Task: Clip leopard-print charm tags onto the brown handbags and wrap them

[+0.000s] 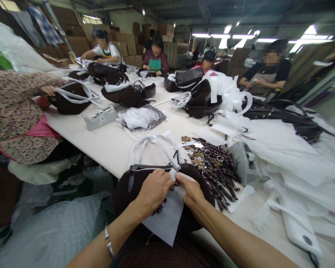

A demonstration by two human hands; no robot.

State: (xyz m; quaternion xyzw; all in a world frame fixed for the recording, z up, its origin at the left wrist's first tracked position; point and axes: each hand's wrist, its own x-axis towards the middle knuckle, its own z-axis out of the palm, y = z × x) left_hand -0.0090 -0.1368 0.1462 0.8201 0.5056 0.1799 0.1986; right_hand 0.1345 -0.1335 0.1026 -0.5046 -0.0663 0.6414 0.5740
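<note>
A dark brown handbag [125,193] sits at the table's near edge, its zipper and white-wrapped handles [141,143] facing up. A thin white sheet [167,223] hangs down the bag's near side. Behind my fingers, a charm strap [159,207] with a patterned flower piece shows in part against the sheet. My left hand [156,188] is closed over the sheet's upper part, fingers bent together. My right hand [192,190] pinches the sheet's top by the handle base, thumb and fingers close to the left fingertips. Exactly what lies between the fingertips is partly hidden.
A pile of charm straps [209,160] lies right of the bag, beside a grey tape dispenser [242,163]. White sheets [290,149] cover the right side. Another dispenser [100,118], a plastic packet [143,117] and brown bags [125,93] stand farther off. Co-workers surround the table.
</note>
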